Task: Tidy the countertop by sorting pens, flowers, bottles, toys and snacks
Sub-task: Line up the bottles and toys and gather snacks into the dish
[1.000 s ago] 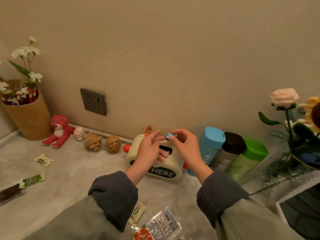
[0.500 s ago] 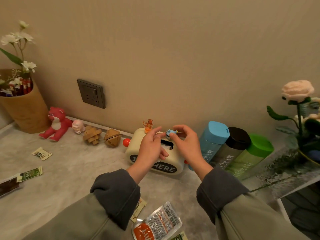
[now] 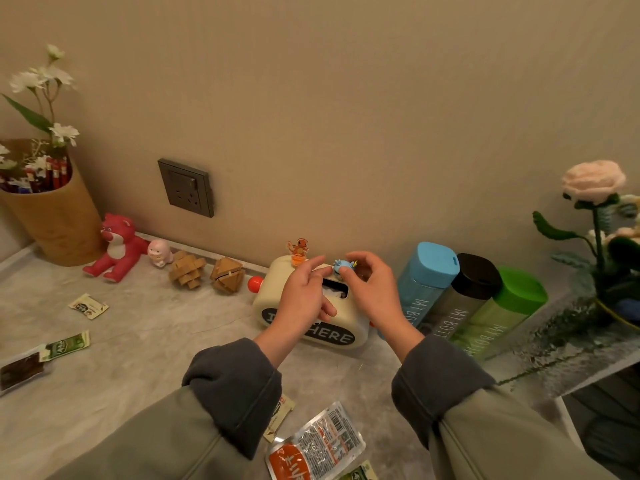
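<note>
A cream tissue box (image 3: 270,299) lettered "HERE" stands against the wall, with a small orange figure (image 3: 298,250) on its top left. My right hand (image 3: 372,289) pinches a tiny blue figure (image 3: 341,266) just above the box's top. My left hand (image 3: 303,296) hovers over the box with its forefinger stretched to the blue figure. To the left sit a red bear (image 3: 116,245), a pink figurine (image 3: 159,251) and two wooden puzzles (image 3: 187,270). Three bottles, blue (image 3: 424,282), black (image 3: 460,299) and green (image 3: 502,313), stand to the right.
A brown pot (image 3: 52,216) with pens and white flowers is at far left. Knitted flowers (image 3: 594,188) stand at the right by the counter's edge. Snack packets lie on the counter: small ones (image 3: 88,305) at left, a larger orange one (image 3: 315,445) near my sleeves. A wall socket (image 3: 187,187).
The hands have stayed over the tissue box with the blue figure held between them, sinking slightly toward the box top. The view shifted a little.
</note>
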{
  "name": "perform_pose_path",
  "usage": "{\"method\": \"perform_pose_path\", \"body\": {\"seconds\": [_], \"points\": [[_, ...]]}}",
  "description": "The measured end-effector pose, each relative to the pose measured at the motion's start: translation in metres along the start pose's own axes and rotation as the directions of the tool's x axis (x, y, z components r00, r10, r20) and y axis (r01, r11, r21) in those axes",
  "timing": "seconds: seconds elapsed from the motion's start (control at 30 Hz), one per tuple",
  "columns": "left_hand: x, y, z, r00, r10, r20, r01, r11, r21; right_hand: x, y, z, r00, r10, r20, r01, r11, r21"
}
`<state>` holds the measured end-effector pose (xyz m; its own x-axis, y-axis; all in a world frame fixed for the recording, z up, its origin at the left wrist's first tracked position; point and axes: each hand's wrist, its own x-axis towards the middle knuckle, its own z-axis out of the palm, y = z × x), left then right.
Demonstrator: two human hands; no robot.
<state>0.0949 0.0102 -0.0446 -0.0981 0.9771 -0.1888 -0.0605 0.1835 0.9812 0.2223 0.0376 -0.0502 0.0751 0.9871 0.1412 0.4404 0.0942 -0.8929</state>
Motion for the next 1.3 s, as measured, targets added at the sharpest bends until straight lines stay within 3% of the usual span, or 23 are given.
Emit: {"method": "perform_pose_path", "body": {"seconds": [0.13, 0.27, 0.47, 0.6, 0.7, 0.83, 0.93, 1.0, 1.3], "points": [[-0.004, -0.001, -0.003, 1.0, 0.021, -0.019, -0.02, 1.0, 0.007, -0.002, -0.001, 0.0, 1.0, -0.006, -0.001, 0.006, 1.0, -0.021], [-0.017, -0.004, -0.01, 0.99, 0.13, -0.062, -0.132, 0.991, -0.023, -0.018, -0.009, 0.0, 0.998, -0.042, -0.037, 0.042, 0.999, -0.01], [-0.052, -0.014, -0.025, 0.977, 0.185, -0.108, -0.19, 0.981, -0.037, -0.078, -0.014, -0.003, 0.969, -0.22, -0.112, 0.225, 0.974, 0.03], [-0.077, -0.032, -0.04, 0.991, 0.125, -0.055, -0.124, 0.992, 0.028, -0.118, 0.001, -0.008, 0.977, -0.205, 0.066, 0.209, 0.975, -0.069], [-0.097, -0.055, -0.049, 0.996, 0.087, -0.024, -0.081, 0.981, 0.179, -0.138, 0.016, -0.009, 0.953, -0.021, 0.303, 0.104, 0.96, -0.26], [-0.124, -0.086, -0.057, 0.996, 0.083, -0.04, -0.05, 0.853, 0.52, -0.159, 0.026, -0.007, 0.829, 0.141, 0.542, 0.131, 0.893, -0.431], [-0.136, -0.104, -0.06, 0.99, 0.127, -0.058, -0.028, 0.584, 0.811, -0.166, 0.024, -0.005, 0.735, 0.199, 0.649, 0.224, 0.831, -0.509], [-0.139, -0.113, -0.061, 0.988, 0.118, -0.096, 0.029, 0.473, 0.881, -0.17, 0.023, -0.002, 0.718, 0.195, 0.668, 0.298, 0.781, -0.549], [-0.14, -0.113, -0.06, 0.985, 0.15, -0.09, 0.008, 0.475, 0.88, -0.178, 0.023, 0.0, 0.788, 0.166, 0.593, 0.294, 0.744, -0.6]]}}
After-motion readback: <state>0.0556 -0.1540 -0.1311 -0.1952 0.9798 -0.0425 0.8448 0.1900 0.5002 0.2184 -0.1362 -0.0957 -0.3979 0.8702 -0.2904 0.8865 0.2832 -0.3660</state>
